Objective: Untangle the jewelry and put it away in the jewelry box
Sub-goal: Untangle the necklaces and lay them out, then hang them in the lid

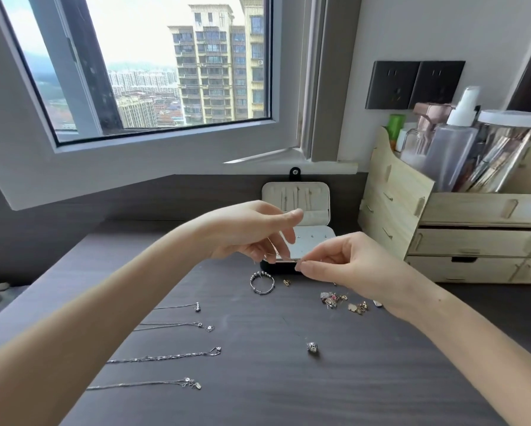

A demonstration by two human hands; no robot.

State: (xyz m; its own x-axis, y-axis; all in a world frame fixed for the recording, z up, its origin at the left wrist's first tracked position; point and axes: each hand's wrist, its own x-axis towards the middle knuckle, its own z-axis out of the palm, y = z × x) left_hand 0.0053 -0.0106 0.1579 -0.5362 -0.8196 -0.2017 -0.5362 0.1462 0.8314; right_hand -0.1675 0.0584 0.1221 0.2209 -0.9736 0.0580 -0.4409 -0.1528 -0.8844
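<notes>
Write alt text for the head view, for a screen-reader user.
A left hand and right hand hold a thin chain between them in front of an open jewelry box on a dark table. Four chains lie straightened in a row at left; a beaded bracelet, a bead and small charms lie loose.

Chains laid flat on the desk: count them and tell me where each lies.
4, stacked in a column beside the left forearm: farthest chain, second chain, third chain, nearest chain. Their left ends run beneath the arm, so more may be hidden.

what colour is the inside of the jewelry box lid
Lid lining is cream; head view.
</notes>
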